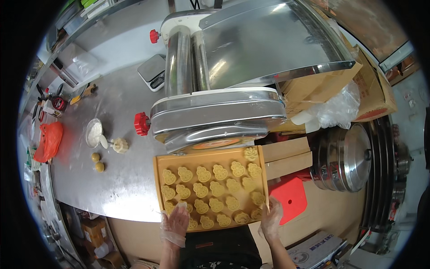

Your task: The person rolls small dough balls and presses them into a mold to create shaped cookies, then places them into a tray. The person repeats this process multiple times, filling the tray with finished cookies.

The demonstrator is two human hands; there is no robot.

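A yellow-orange tray (242, 194) lies before me, its near part extending past the steel table's front edge. On it sit rows of small moulded yellow dough pieces (220, 172), one at the far right corner differing in shape. My left hand (175, 222), in a clear plastic glove, is over the tray's near left corner, palm up, covering some pieces; no held object shows in it. My right hand (271, 217), also gloved, is at the tray's right edge and appears to grip it; its fingers are partly hidden.
A steel roller machine (218, 111) with red knobs stands behind the tray. Leftward on the steel table (131, 181) are a bowl of white powder (94, 133), a fluted mould (120, 145), and two dough balls (99, 167). A red stool (291, 200) and stacked steamers (346, 158) stand right.
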